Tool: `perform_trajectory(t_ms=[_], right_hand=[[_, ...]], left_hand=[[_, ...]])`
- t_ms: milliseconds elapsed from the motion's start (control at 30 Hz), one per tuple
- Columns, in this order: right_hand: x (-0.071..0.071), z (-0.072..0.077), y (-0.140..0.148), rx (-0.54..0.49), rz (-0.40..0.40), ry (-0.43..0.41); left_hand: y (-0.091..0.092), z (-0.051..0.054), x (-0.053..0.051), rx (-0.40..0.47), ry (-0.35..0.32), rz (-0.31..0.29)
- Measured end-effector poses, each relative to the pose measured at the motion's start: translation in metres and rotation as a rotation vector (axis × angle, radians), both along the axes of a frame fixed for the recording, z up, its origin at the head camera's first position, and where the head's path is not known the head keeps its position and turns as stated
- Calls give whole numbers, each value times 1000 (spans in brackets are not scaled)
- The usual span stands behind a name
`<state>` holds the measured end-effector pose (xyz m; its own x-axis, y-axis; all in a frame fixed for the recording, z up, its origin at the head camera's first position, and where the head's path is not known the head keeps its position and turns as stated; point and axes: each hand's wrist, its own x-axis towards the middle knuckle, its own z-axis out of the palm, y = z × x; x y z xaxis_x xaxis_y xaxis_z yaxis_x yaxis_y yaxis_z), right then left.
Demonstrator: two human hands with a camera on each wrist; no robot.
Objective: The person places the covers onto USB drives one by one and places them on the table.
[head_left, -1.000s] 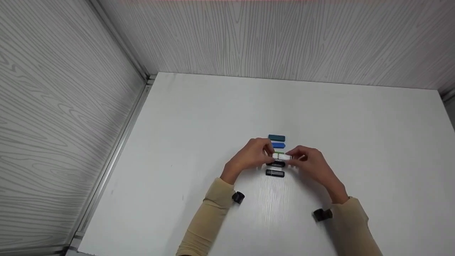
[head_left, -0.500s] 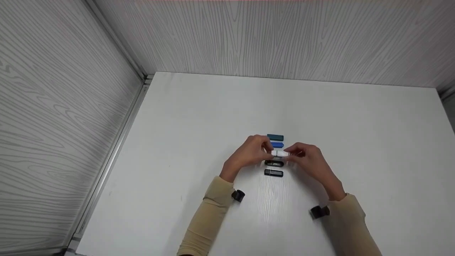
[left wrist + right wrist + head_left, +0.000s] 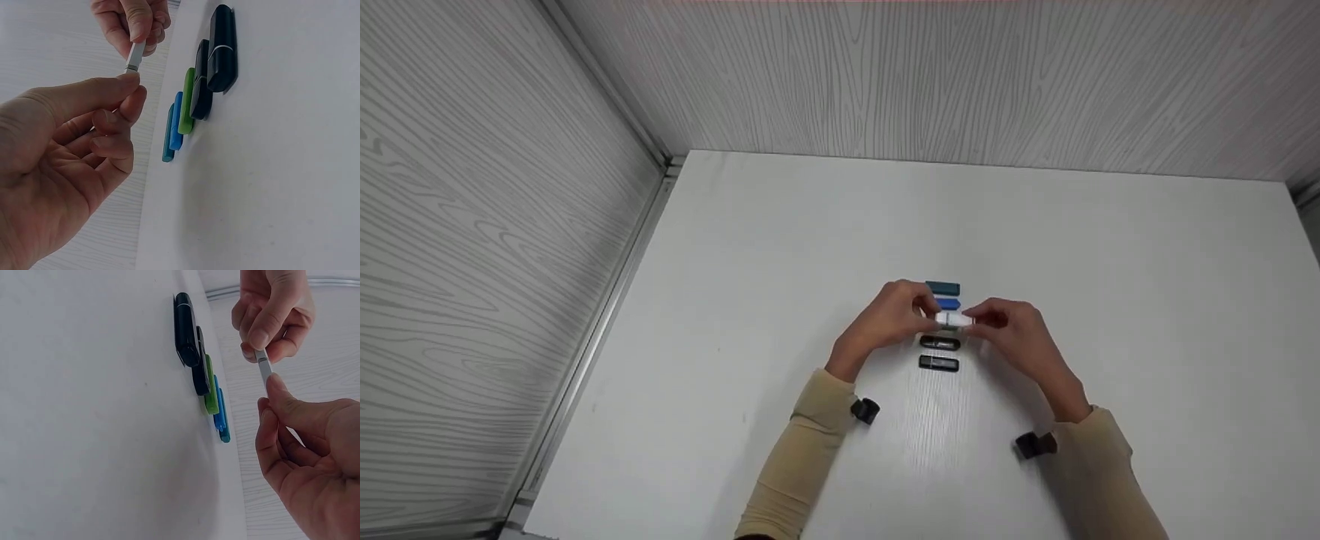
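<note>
A white USB stick (image 3: 954, 319) is held between my two hands, above a row of other sticks. My left hand (image 3: 894, 315) pinches its left end between thumb and index finger, while the right hand (image 3: 1014, 330) pinches the opposite end. A thin seam crosses the white stick (image 3: 264, 367) near the left fingers, and both ends are covered by fingertips. Below it lies a green stick (image 3: 186, 101), mostly hidden in the head view. Two black sticks (image 3: 940, 343) (image 3: 939, 364) lie nearer me; a blue stick (image 3: 949, 304) and a teal stick (image 3: 943, 288) lie beyond.
The row lies on a white table (image 3: 780, 225). Wood-grained panels (image 3: 870, 82) stand behind it and along the left side (image 3: 495, 247). A small black device (image 3: 865, 411) sits at the left wrist and another (image 3: 1027, 445) at the right.
Both hands have shifted slightly away from me with the white stick, keeping their pinch. The black stick below it has come more fully into view.
</note>
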<state>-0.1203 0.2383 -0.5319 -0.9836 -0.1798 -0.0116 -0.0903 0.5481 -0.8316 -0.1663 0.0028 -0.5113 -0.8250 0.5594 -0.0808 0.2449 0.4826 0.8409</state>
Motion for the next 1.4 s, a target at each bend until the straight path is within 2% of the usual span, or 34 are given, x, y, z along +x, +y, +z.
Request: perform_trajectory(t_ms=[367,600,1033,1200,1400], right_hand=[[0,0,0,-13,-8,-9],[-4,0,1,-2,-8,-13],[-25,0,2,6,-10,19],[-34,2,3,8,-21,6],[-42,5,2,58,-44,6]], left_hand=[[3,-4,0,-4,14,15],[4,-5,-3,-6,-5,23],[4,-2,-18,-4,28,55],[5,0,-27,-23,40,70],[7,-2,-36,-17,57,87]])
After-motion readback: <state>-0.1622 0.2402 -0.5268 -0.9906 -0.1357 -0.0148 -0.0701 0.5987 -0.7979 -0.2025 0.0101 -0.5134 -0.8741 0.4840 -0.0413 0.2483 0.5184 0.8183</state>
